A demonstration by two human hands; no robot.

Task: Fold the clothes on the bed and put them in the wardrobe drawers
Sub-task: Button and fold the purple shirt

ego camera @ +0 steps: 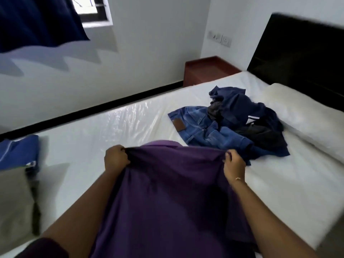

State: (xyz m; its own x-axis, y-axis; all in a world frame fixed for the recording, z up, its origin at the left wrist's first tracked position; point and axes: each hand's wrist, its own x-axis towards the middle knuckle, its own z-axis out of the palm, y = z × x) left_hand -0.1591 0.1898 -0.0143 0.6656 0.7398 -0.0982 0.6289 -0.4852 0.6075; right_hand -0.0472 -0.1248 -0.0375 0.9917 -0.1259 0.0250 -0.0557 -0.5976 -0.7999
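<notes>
- Left hand (116,158) is up at the far-left corner of the purple shirt (167,192), fingers curled tight into a fist with a bunch of the cloth pinched inside it.
- Right hand (233,163) has the far-right corner, fingers folded down over the hem and the thumb tucked under, gripping the fabric; a thin bracelet (238,178) sits at that wrist.
- Between the two hands the shirt's far edge is pulled into a taut line, and the rest of it drapes back toward the person, covering the near middle of the bed (111,127).
- Just past the right hand lie blue jeans (202,127), brown leather patch up, spread flat; the shirt's edge looks close to them, touching or not I cannot tell.
- On the far side of the jeans sits a heap of dark navy and black clothes (247,116), partly overlapping the denim and right beside the white pillow (297,116).
- Far left, at the bed's edge, a folded blue garment (18,153) sits next to a grey-beige one (14,202).
- Open room: a broad bare stretch of shiny white mattress runs from the left hand out to the far edge, with nothing on it.
- Black headboard (301,53) closes off the right end; a reddish-brown nightstand (206,71) stands in the corner beyond.
</notes>
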